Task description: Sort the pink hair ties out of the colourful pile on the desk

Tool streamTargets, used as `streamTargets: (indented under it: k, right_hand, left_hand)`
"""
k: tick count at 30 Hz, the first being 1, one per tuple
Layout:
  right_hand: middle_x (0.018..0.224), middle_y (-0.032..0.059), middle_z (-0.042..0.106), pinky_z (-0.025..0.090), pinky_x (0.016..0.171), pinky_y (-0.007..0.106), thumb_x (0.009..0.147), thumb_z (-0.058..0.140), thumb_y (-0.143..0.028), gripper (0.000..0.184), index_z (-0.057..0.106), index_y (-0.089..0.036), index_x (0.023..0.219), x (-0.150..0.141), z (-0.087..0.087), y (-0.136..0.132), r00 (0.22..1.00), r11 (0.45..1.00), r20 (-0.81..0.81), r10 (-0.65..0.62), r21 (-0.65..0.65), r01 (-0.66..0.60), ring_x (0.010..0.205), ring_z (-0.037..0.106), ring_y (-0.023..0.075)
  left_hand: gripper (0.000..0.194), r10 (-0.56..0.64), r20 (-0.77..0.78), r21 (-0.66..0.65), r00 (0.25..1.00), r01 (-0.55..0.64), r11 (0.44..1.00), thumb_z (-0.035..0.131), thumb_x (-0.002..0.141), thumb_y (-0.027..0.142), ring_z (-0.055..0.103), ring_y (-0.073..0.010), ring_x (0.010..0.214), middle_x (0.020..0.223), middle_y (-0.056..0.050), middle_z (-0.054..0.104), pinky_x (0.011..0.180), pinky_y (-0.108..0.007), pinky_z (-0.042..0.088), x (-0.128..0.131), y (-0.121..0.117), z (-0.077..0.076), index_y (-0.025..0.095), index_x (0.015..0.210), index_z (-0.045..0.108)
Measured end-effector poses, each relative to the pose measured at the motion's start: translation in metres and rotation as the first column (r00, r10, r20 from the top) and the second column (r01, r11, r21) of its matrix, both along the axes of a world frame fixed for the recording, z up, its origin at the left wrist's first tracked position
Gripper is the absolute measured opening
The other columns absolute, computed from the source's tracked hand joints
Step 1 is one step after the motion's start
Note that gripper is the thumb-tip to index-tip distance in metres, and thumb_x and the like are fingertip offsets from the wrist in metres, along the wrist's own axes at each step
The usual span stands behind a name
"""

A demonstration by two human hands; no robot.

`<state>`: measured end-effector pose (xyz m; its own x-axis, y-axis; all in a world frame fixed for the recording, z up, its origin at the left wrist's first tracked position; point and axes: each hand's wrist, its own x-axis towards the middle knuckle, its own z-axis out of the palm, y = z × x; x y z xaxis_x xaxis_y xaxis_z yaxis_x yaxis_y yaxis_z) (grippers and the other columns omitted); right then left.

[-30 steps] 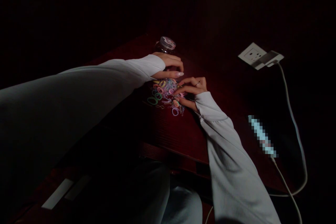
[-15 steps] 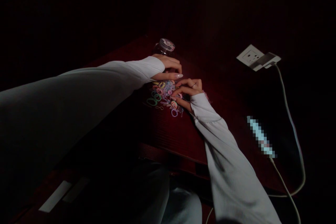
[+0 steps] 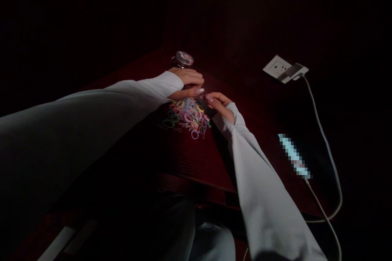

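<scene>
A loose heap of small colourful hair ties (image 3: pixel 191 117), with rings in green, pink, yellow and purple, lies on the dark red table. Just above its far edge is my left hand (image 3: pixel 187 79), fingers curled and thumb pointing right; what it holds, if anything, is hidden. My right hand (image 3: pixel 223 104) is at the heap's right side, thumb and index finger pinched close to the left thumb. Anything in that pinch is too small and dark to name. Behind my left hand stands a clear jar (image 3: pixel 184 58) with a patterned lid, its lower part covered.
A white wall socket (image 3: pixel 277 68) with a plugged-in charger (image 3: pixel 296 72) is at the right. Its cable (image 3: pixel 321 130) loops down past a blurred, lit device (image 3: pixel 294 157). The table's front edge (image 3: pixel 196 183) runs above my knees. Most surroundings are dark.
My right hand has lifted from the hair ties and moved to the heap's far side, pinching near my left thumb. More of the heap shows. The view has shifted slightly.
</scene>
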<state>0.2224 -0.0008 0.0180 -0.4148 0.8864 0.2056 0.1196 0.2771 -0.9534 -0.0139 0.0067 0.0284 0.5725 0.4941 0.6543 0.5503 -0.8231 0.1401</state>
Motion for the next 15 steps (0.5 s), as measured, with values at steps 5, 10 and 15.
streamTargets:
  k: [5,10,15]
  right_hand:
    - [0.093,0.0032,0.084,0.063,0.087,0.043,0.067,0.097,-0.067,0.05,0.078,-0.026,0.088,-0.002,0.002,-0.007,1.0,0.998,-0.03,-0.004,-0.063,0.002,0.09,0.078,0.0246]
    - [0.089,0.0006,0.084,0.062,0.084,0.04,0.066,0.1,-0.059,0.047,0.077,-0.027,0.091,-0.002,0.002,-0.012,0.995,0.996,-0.097,-0.022,-0.085,0.013,0.083,0.077,0.0218]
    - [0.083,-0.0028,0.082,0.06,0.082,0.037,0.065,0.102,-0.053,0.049,0.072,-0.028,0.095,-0.006,0.001,-0.016,0.992,0.997,-0.117,-0.048,-0.066,0.04,0.082,0.077,0.0208]
  left_hand:
    - [0.058,-0.015,0.0,-0.09,1.0,0.015,0.996,0.028,0.11,0.058,0.064,-0.022,0.082,0.077,-0.005,0.064,0.075,-0.033,0.045,0.011,-0.006,-0.001,0.023,0.077,0.061]
    - [0.05,0.003,-0.036,-0.123,0.999,-0.007,0.992,0.038,0.109,0.052,0.066,-0.0181,0.082,0.081,-0.002,0.068,0.071,-0.029,0.043,0.017,-0.005,-0.003,0.023,0.079,0.065]
    - [0.046,-0.003,-0.026,-0.092,1.0,0.001,0.996,0.043,0.106,0.048,0.059,-0.0161,0.07,0.073,0.0,0.061,0.065,-0.03,0.038,0.018,-0.001,-0.005,0.022,0.069,0.052]
